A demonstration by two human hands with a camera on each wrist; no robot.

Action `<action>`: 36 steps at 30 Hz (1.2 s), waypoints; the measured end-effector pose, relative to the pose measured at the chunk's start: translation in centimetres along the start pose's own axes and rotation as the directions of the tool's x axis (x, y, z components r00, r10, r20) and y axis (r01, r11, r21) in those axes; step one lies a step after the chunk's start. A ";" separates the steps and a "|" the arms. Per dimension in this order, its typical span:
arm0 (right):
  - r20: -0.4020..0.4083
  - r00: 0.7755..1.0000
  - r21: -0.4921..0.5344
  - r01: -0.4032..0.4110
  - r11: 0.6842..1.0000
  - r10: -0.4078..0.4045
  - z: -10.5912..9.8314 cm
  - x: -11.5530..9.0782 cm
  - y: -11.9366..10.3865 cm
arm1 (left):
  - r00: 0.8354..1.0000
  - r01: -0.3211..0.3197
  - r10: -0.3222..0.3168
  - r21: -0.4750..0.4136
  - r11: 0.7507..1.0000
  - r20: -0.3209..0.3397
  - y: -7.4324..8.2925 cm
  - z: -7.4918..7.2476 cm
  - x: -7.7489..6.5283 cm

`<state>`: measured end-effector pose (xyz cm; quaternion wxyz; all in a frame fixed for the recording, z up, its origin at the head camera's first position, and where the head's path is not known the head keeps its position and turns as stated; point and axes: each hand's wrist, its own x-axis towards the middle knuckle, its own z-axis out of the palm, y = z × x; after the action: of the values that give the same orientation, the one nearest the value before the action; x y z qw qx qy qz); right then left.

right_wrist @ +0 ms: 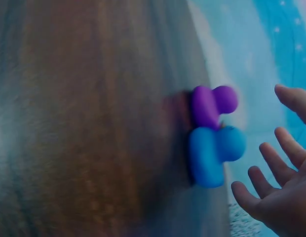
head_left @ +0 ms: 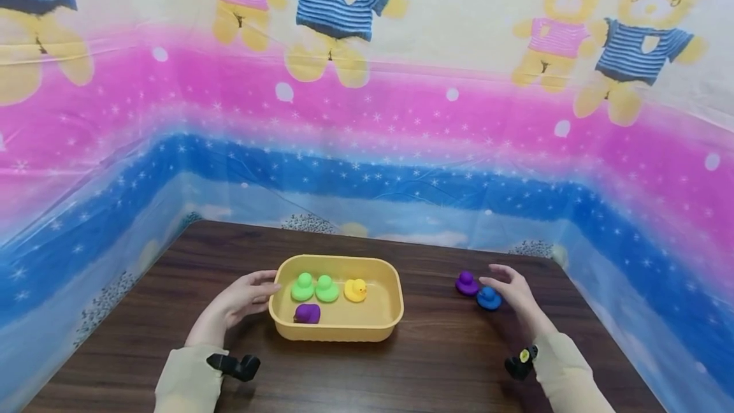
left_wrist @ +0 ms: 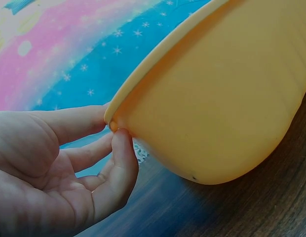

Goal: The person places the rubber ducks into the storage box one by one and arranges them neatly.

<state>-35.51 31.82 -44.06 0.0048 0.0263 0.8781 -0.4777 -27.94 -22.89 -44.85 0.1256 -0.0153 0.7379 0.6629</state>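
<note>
At the left end of a yellow plastic basin [head_left: 338, 333], my left hand [head_left: 243, 298] pinches the rim; the left wrist view shows fingertips right at the basin's lip [left_wrist: 158, 59]. Inside sit two green rubber ducks [head_left: 302, 287], a yellow rubber duck [head_left: 355, 290] and a purple rubber duck [head_left: 308, 313] near the front wall. Off to the right, my right hand [head_left: 513, 292] hovers beside a blue rubber duck [head_left: 489, 299] with its fingers spread and nothing in them. Another purple rubber duck [right_wrist: 205, 107] stands right against the blue one on the table.
Everything stands on a dark wood-grain table [head_left: 436, 362]. A printed cloth [head_left: 413, 107] with bears and snowflakes hangs round the table's back and sides. Black wrist cameras [head_left: 234, 367] are strapped at both cuffs.
</note>
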 end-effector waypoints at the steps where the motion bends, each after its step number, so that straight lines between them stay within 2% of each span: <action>1: -0.002 1.000 0.004 -0.008 1.000 0.008 0.1 0.0 0.4 | 1.000 0.002 -0.002 -0.004 1.000 -0.002 0.0 0.0 0.0; 15: -0.031 0.995 0.083 -0.091 0.992 0.094 0.8 0.2 3.4 | 1.000 -0.011 0.011 0.000 1.000 0.012 0.2 0.0 0.0; 26: -0.031 0.998 0.123 -0.057 0.991 0.062 1.7 -0.3 4.7 | 1.000 -0.014 0.014 0.011 1.000 0.013 0.1 -0.1 0.0; 36: -0.051 0.997 0.095 -0.060 0.994 0.065 2.3 -0.2 5.0 | 1.000 -0.005 0.005 0.003 1.000 0.011 0.0 -0.1 0.0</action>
<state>-35.10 32.57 -49.48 -0.0054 0.0669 0.8535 -0.5167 -27.94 -22.98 -44.82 0.1280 -0.0098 0.7381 0.6623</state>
